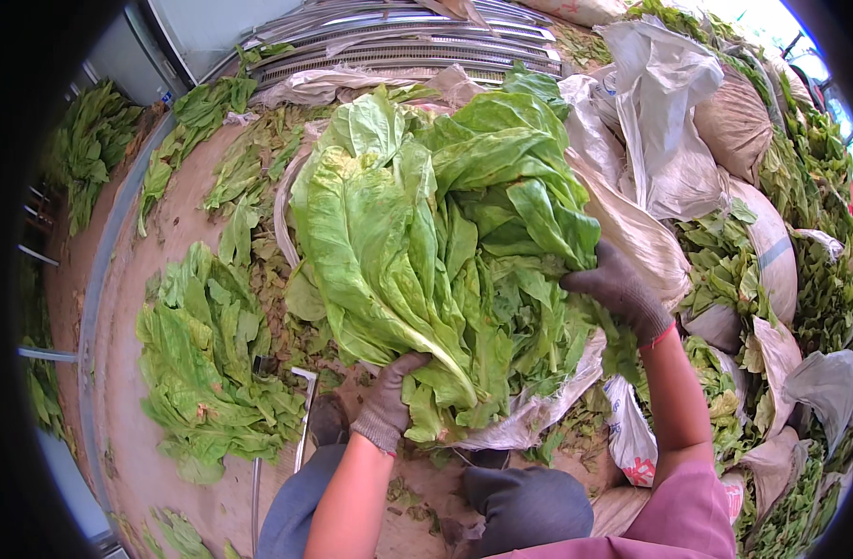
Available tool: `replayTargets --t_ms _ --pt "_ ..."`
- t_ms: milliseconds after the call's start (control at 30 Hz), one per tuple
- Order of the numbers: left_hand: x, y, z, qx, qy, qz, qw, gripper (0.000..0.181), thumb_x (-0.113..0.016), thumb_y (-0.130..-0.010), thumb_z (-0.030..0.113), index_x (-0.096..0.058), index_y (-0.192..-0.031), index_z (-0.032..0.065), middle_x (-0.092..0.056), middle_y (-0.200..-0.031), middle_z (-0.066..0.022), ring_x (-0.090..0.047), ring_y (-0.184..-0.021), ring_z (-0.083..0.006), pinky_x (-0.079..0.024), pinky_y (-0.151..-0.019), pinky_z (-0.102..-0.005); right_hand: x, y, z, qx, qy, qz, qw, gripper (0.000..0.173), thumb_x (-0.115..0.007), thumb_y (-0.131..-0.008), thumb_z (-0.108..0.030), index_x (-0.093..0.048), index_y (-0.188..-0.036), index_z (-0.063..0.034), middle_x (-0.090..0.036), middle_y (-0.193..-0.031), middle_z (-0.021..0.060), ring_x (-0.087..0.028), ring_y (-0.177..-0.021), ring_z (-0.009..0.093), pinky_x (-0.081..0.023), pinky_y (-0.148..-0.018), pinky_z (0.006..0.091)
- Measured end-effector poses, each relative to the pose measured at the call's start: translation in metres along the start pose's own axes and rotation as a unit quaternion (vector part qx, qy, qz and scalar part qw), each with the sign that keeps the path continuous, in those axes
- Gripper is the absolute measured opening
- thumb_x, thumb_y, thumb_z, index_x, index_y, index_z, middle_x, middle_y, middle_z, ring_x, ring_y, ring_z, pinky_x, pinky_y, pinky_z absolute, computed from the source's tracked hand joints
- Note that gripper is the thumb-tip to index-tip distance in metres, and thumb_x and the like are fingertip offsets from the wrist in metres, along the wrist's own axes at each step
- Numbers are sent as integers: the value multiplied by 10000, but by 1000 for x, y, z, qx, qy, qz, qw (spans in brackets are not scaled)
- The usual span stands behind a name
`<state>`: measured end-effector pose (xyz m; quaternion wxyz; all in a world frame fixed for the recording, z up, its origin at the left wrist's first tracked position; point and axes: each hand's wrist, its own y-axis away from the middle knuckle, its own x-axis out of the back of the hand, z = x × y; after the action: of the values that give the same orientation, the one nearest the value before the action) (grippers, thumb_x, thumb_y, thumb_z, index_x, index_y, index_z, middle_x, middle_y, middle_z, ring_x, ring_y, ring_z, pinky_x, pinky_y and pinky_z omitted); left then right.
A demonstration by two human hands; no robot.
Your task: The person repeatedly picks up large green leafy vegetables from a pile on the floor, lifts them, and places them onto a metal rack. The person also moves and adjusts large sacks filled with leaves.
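Observation:
Both of my hands wear dark knit work gloves. In front of me is a bunch of large green leaves (377, 244), which look like tobacco, with pale midribs and some yellowed patches. My left hand (391, 402) grips the bunch low on its left side, by the stalk ends. Folded leaves (552, 216) on the right side are held in my right hand (618, 286); its fingertips are partly hidden by them. Under the bunch lies a white woven sack (538, 423) with more leaves on it, mostly covered from sight.
Left of me, a heap of leaves (209, 363) lies beside a metal frame (304, 412). Metal racks (412, 45) are stacked at the far side. Filled woven sacks (734, 115) and loose leaves line the right. A metal floor rail (94, 300) curves along the left.

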<state>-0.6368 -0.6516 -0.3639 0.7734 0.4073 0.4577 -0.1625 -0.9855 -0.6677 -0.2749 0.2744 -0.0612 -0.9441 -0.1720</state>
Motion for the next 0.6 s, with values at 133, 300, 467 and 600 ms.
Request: replayTargets --t_ms 133,300,467,600 --pt "51 -3 -12 75 17 42 996 376 -689 -874 140 -655 -1222 5 -716 -1142 -110 -698 -1056 -251 -580 -932 -415 -90 53 35 -94 -297 -24 950 587 -758 -789 -191 -541 -1290 23 -685 -1092 101 -654 -959 228 -526 -891 336" --pt "63 -8 -23 4 -77 83 994 404 -718 -869 143 -637 -1242 13 -697 -1183 -113 -687 -1077 -247 -570 -971 -413 -156 102 65 -138 -383 5 913 536 -692 -837 -137 -502 -1324 -20 -637 -1059 72 -656 -910 176 -567 -788 309" --pt "77 -3 -2 -2 -30 6 1000 427 -710 -857 87 -621 -1265 -2 -689 -1203 -128 -673 -1115 -260 -558 -997 -420 -88 95 -1 -93 -372 34 923 517 -649 -804 -110 -546 -1298 1 -678 -1044 75 -672 -878 176 -575 -788 304" --pt "51 9 14 26 35 -31 999 379 -686 -887 128 -643 -1238 -6 -706 -1170 -120 -690 -1066 -247 -560 -983 -400 -77 97 -35 -53 -346 38 936 495 -632 -823 -123 -550 -1296 -4 -697 -1008 89 -686 -900 174 -555 -831 303"
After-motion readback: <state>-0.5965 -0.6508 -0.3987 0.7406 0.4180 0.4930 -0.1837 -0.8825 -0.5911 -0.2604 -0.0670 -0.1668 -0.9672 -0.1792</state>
